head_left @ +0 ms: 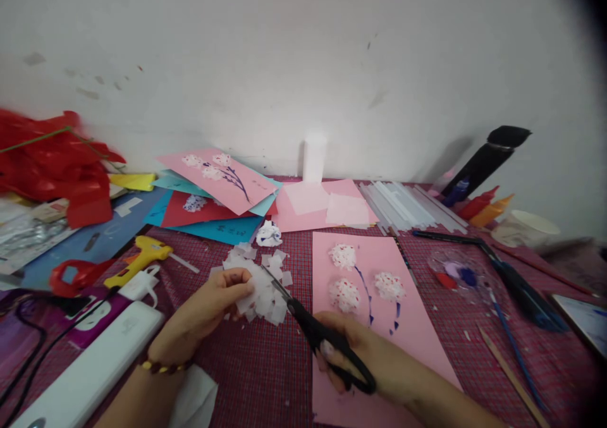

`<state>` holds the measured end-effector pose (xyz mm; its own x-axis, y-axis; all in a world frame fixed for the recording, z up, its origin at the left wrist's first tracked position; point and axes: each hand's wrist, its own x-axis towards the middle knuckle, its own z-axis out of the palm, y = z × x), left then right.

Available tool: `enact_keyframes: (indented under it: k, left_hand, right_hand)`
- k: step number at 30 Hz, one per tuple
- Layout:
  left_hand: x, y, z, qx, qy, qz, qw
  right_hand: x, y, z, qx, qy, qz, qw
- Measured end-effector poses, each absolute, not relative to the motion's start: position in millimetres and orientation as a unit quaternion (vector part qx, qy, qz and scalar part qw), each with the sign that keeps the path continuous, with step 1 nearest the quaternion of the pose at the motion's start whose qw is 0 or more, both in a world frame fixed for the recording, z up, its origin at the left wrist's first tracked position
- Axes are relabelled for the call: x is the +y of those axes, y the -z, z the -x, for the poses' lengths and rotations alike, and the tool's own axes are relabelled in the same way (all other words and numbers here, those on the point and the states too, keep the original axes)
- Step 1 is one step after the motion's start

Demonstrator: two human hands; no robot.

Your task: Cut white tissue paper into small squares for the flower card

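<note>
Here, the left hand [213,308] pinches a white paper piece [245,303] between thumb and forefinger, over a pile of white paper squares [274,303]; the right hand [353,349] wraps the handles of black scissors [308,324], blades angled toward the pile; a pink sheet [412,342] lies beneath that hand, on checked cloth [246,368].

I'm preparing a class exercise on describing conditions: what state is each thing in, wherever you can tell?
Scissors: in the right hand, blade opening unclear
White paper squares: cut, loosely heaped
Paper ball: crumpled
Front pink sheet: flat, bearing three white blossoms
Cards: stacked, overlapping
Glue gun: lying on its side
Clear palette: holding paint dabs
Blue paintbrush: lying down
</note>
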<state>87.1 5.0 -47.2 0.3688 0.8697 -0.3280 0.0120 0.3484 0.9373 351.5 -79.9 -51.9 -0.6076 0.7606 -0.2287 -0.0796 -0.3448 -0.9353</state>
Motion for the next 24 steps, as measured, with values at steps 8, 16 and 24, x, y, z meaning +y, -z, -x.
enact_keyframes:
  k: [8,16,24]
  left_hand:
    - [6.7,46.8,-90.2,0.436,-0.42,-0.44,0.663]
    - [2.5,43.9,-102.8,0.444,-0.394,-0.463,0.658]
    - [1.0,50.5,-104.8,0.439,-0.366,-0.491,0.657]
  right_hand:
    - [-81.7,43.5,-355.2,-0.532,-0.735,0.301,0.293]
    - [-82.1,44.5,-350.3,-0.527,-0.735,0.336,0.261]
    - [-82.7,47.2,-347.6,-0.515,-0.734,0.355,0.266]
